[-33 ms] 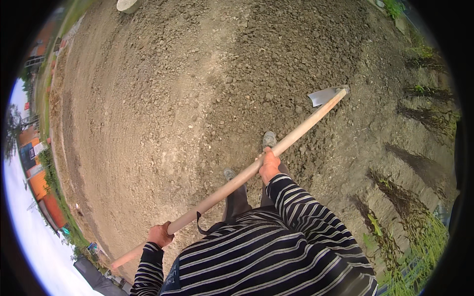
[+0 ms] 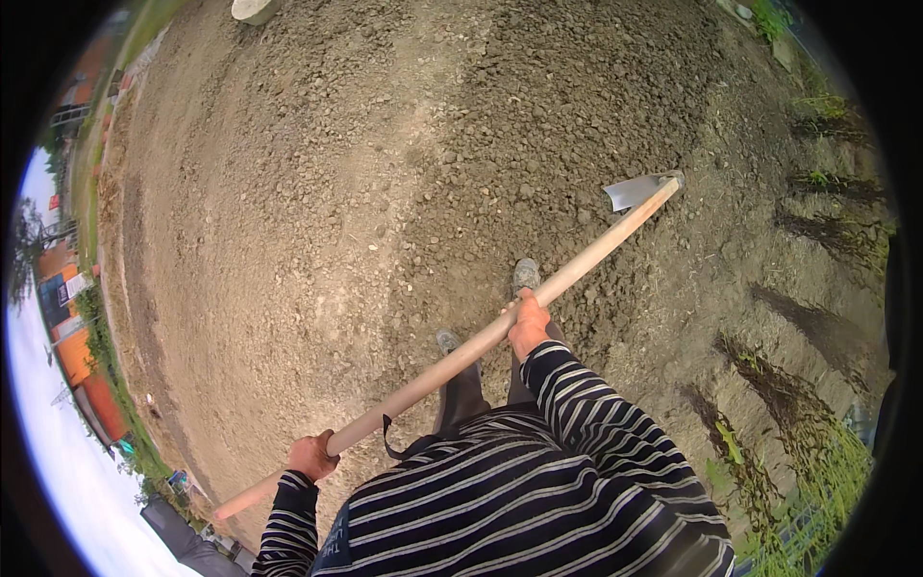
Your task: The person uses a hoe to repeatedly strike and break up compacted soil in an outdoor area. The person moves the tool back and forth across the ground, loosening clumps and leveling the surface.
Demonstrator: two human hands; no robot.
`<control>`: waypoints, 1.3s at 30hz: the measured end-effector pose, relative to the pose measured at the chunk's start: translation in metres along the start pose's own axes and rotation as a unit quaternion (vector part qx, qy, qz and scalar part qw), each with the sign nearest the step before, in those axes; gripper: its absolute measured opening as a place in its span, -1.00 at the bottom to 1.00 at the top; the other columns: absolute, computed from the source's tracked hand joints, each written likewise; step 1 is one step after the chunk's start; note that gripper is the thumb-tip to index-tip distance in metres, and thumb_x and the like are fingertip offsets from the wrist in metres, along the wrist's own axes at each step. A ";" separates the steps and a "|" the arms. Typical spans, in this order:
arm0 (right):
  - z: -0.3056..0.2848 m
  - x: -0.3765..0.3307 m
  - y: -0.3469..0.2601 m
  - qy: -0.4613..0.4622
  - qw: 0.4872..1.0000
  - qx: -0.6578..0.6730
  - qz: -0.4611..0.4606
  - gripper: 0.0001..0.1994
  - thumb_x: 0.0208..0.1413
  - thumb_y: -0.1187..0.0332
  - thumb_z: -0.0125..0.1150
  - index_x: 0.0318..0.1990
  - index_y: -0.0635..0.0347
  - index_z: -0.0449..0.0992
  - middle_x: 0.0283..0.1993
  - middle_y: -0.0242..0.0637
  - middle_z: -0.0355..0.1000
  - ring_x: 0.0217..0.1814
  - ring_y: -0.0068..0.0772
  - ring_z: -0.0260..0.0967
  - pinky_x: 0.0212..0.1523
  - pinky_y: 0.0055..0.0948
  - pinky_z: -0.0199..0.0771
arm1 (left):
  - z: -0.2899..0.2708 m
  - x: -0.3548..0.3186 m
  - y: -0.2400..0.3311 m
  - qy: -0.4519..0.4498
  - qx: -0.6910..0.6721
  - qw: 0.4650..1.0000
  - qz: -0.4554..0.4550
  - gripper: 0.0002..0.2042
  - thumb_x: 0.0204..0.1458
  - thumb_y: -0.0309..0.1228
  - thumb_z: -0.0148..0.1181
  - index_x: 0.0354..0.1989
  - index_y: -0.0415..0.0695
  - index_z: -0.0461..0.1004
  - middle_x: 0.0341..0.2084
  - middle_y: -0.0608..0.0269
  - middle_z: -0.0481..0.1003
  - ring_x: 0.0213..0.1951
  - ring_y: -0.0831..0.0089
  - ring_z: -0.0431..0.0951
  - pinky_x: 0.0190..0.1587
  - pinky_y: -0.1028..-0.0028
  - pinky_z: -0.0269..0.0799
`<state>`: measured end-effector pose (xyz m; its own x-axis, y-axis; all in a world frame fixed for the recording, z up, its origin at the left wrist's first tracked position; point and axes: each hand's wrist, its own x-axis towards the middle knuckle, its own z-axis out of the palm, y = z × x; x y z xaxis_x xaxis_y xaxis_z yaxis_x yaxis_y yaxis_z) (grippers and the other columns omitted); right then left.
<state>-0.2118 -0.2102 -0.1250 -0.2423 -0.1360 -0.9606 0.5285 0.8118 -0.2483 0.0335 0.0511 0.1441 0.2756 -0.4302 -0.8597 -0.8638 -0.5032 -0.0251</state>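
Pale block (image 2: pixel 253 10) at top, orange building (image 2: pixel 74 358) far left, withered plants (image 2: pixel 777 377) right

An outdoor garden plot or small field, shown by crumbly brown soil (image 2: pixel 538 115), withered dark and green plants (image 2: pixel 817 471), a long wooden-handled metal-bladed hoe (image 2: pixel 444 366), orange-walled buildings (image 2: pixel 75 359) and pale cloudy sky (image 2: pixel 43 433).

The head camera looks down from above the hoe (image 2: pixel 447 366), fairly near, its wide view taking in soil (image 2: pixel 288 240) beyond it and the shirt (image 2: pixel 519 495) behind it.
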 end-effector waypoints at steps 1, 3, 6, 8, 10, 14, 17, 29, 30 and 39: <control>-0.001 0.007 -0.005 -0.004 1.000 0.000 -0.008 -0.74 -0.14 0.41 0.12 -0.28 0.23 0.24 -0.52 -0.26 0.25 -0.61 -0.31 0.26 -0.67 -0.31 0.32 | -0.001 0.004 0.001 0.003 -0.005 1.000 0.015 -0.75 -0.36 -0.32 0.12 -0.41 -0.03 0.35 -0.68 0.08 0.42 -0.53 0.10 0.44 -0.47 0.23 0.37; -0.002 0.017 -0.012 0.012 1.000 0.005 -0.019 -0.75 -0.17 0.43 0.12 -0.30 0.24 0.24 -0.53 -0.25 0.25 -0.63 -0.31 0.25 -0.69 -0.31 0.30 | 0.000 0.015 0.004 0.002 -0.013 1.000 0.028 -0.74 -0.38 -0.32 0.13 -0.42 -0.04 0.34 -0.68 0.08 0.41 -0.54 0.10 0.44 -0.48 0.23 0.36; -0.004 0.035 -0.023 -0.012 0.999 0.020 -0.035 -0.74 -0.22 0.45 0.12 -0.33 0.23 0.21 -0.60 -0.24 0.22 -0.71 -0.32 0.20 -0.72 -0.30 0.25 | 0.006 0.036 0.013 0.010 -0.017 0.998 0.055 -0.74 -0.38 -0.32 0.13 -0.42 -0.04 0.35 -0.69 0.07 0.41 -0.54 0.10 0.44 -0.46 0.24 0.36; -0.006 0.047 -0.033 -0.005 0.998 0.052 -0.020 -0.77 -0.19 0.45 0.11 -0.35 0.23 0.21 -0.60 -0.26 0.22 -0.69 -0.35 0.19 -0.71 -0.32 0.25 | 0.012 0.052 0.020 0.023 -0.032 0.997 0.071 -0.76 -0.36 -0.32 0.11 -0.42 -0.04 0.35 -0.69 0.07 0.41 -0.54 0.11 0.45 -0.46 0.25 0.36; -0.011 0.055 -0.052 -0.057 0.997 0.052 -0.004 -0.77 -0.18 0.44 0.11 -0.36 0.22 0.21 -0.61 -0.27 0.20 -0.69 -0.36 0.18 -0.68 -0.35 0.26 | 0.018 0.067 0.028 0.038 -0.034 0.995 0.088 -0.78 -0.34 -0.33 0.10 -0.43 -0.05 0.34 -0.70 0.07 0.41 -0.55 0.11 0.45 -0.46 0.24 0.35; -0.031 0.043 -0.069 -0.071 0.996 0.044 -0.043 -0.84 -0.15 0.42 0.09 -0.45 0.18 0.22 -0.65 -0.33 0.16 -0.70 -0.40 0.15 -0.68 -0.39 0.25 | 0.031 0.064 0.036 0.077 -0.044 0.990 0.107 -0.79 -0.34 -0.34 0.10 -0.45 -0.04 0.33 -0.72 0.07 0.40 -0.57 0.12 0.44 -0.50 0.23 0.33; -0.052 0.015 -0.051 -0.068 0.996 0.041 -0.030 -0.86 -0.12 0.37 0.07 -0.47 0.14 0.22 -0.65 -0.35 0.15 -0.69 -0.42 0.13 -0.63 -0.37 0.24 | 0.036 0.030 0.031 0.049 -0.042 0.993 0.096 -0.78 -0.34 -0.32 0.10 -0.44 -0.01 0.33 -0.74 0.10 0.40 -0.60 0.13 0.44 -0.54 0.25 0.33; -0.068 0.022 -0.032 -0.047 0.997 0.051 0.046 -0.86 -0.13 0.33 0.05 -0.52 0.13 0.24 -0.68 -0.39 0.13 -0.67 -0.44 0.12 -0.61 -0.38 0.21 | 0.041 0.026 0.038 0.014 -0.005 0.999 0.039 -0.81 -0.33 -0.28 0.08 -0.47 0.00 0.36 -0.73 0.13 0.42 -0.58 0.17 0.46 -0.53 0.27 0.36; -0.065 0.025 -0.044 -0.049 0.997 0.051 0.016 -0.86 -0.12 0.32 0.05 -0.50 0.14 0.25 -0.67 -0.36 0.13 -0.66 -0.43 0.13 -0.62 -0.37 0.23 | 0.043 0.034 0.046 -0.007 -0.011 0.999 0.043 -0.80 -0.33 -0.27 0.08 -0.46 0.00 0.35 -0.73 0.13 0.42 -0.58 0.16 0.47 -0.53 0.26 0.36; -0.061 0.037 -0.148 -0.061 0.984 0.012 -0.168 -0.86 -0.13 0.39 0.10 -0.48 0.15 0.25 -0.66 -0.39 0.18 -0.69 -0.50 0.16 -0.69 -0.46 0.26 | 0.095 0.069 0.089 -0.007 -0.121 0.985 0.123 -0.85 -0.12 -0.29 -0.05 -0.37 -0.01 0.31 -0.74 0.06 0.37 -0.58 0.11 0.44 -0.59 0.26 0.30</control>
<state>-0.3483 -0.3007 -0.1158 -0.3081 -0.4622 -0.8315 0.4554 0.6957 -0.5555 -0.0645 0.0476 0.0347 0.0638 -0.5517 -0.8316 -0.7773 -0.5501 0.3052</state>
